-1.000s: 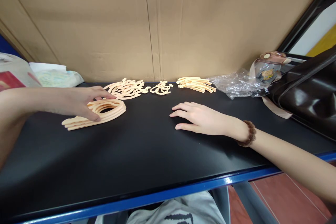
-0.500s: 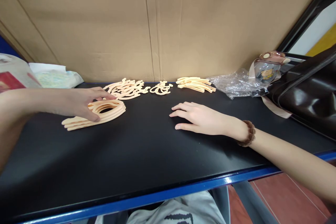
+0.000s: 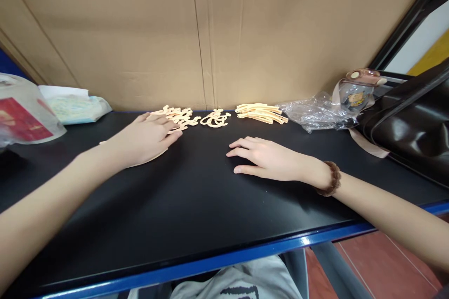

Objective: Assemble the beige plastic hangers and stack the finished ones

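Head camera: your left hand reaches forward, palm down, its fingers side by side over the pile of small curved pieces, with the thumb set apart toward the right; whether the fingertips pinch any piece, you cannot tell from here. Directly under that palm and wrist lie the long pale strips, mostly covered, a thin curved rim showing along the near side and a tip beyond the wrist. Your right hand is low over the tabletop, palm down, fingers loosely spread and holding nothing, well apart from the pieces; a fuzzy brown band circles its wrist. Just right of the pile is a smaller cluster of curved pieces, and farther right a bundle of nearly straight strips, all near the back edge. Beside the bundle you have a crumpled clear wrapper, then a clear container with a brown top, and a dark shiny bag. On your far left stand a whitish bag with a red patch and a pale packet. Brown cardboard rises behind everything.
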Demonstrator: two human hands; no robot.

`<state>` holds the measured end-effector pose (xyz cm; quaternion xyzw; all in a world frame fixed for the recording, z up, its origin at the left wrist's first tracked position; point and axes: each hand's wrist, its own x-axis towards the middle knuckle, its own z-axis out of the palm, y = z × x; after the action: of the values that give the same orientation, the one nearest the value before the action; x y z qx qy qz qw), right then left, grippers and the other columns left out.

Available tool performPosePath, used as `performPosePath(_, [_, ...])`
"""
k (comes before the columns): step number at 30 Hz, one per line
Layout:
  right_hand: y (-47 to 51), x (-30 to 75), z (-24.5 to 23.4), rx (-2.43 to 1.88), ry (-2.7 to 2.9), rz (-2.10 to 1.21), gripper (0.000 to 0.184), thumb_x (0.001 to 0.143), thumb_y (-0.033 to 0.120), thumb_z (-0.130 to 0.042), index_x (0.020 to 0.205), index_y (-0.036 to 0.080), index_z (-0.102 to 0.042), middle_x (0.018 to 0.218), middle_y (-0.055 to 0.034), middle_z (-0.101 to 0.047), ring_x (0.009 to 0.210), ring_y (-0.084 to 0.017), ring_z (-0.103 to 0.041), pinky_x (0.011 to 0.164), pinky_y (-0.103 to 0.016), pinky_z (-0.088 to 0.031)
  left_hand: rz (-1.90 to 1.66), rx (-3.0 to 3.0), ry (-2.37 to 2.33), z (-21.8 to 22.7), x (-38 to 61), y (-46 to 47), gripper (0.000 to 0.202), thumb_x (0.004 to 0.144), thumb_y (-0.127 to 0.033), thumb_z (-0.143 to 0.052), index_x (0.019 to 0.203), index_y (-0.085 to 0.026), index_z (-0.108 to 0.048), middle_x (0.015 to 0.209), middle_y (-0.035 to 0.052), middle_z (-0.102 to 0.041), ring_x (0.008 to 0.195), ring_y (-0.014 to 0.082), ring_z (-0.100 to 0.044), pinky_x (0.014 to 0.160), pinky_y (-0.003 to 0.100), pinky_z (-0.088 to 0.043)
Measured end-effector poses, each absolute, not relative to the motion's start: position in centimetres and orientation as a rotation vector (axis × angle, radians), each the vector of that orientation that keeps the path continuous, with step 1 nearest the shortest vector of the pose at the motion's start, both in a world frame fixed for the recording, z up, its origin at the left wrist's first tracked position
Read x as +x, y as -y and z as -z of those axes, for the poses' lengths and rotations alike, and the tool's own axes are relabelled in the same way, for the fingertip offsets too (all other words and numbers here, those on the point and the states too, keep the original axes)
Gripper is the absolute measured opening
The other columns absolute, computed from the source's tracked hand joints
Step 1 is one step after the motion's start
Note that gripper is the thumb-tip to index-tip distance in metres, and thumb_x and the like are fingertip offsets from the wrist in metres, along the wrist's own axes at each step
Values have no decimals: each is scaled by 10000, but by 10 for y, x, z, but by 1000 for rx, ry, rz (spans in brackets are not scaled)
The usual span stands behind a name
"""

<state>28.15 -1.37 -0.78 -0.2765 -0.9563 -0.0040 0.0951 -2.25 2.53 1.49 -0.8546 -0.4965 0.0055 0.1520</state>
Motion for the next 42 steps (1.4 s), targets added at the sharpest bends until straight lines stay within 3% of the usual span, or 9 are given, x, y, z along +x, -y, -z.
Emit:
performPosePath(12, [14,281,7,-832,2847,13,406,964,420,-436,1238,152,-572,1272,-104,-560,1119,-240,-549,997,-417,-444,-59,-2360,1435,3,-7,-26,662,914,-403,-142,1240,-54,-601,1231,176,-616,1188,340,-503,1063,474,-292])
performPosePath(20, [14,282,8,-811,2836,27,376,962,412,-447,1223,173,-575,1268,-104,-566,1126,-244,-552,979,-418,-450,83,-2523,1279,2,4,-15,545,940,-387,-211,1102,-159,-679,1129,102,-669,1095,273,-565,1035,434,-354])
performPosePath(28, [2,278,16,-936,2497,12,283,971,360,-444,1086,174,-624,1031,-75,-669,960,-216,-604,876,-386,-469,283,-2963,1148,1,31,14,427,959,-346,-290,1262,-265,-579,1270,24,-598,1135,213,-557,997,344,-432])
performPosePath(30, [-2,280,17,-941,2409,-15,258,965,344,-456,1076,181,-622,1049,-72,-657,989,-212,-594,884,-375,-472,374,-3036,1132,3,35,18,417,967,-356,-301,1300,-281,-539,1313,17,-565,1159,199,-544,1002,321,-434])
performPosePath(36, [-6,283,21,-858,2558,-57,371,960,391,-451,1257,183,-532,1265,-108,-554,1169,-237,-516,1005,-435,-423,394,-2917,1178,12,36,13,442,972,-415,-326,1306,-217,-538,1360,62,-541,1247,244,-477,1077,424,-365])
performPosePath(42, [-6,281,24,-827,2650,-93,349,981,355,-399,1257,174,-514,1277,-122,-530,1194,-241,-499,1000,-441,-432,619,-3231,1264,9,46,23,397,982,-409,-315,1295,-311,-538,1279,-1,-609,1130,196,-590,991,348,-474])
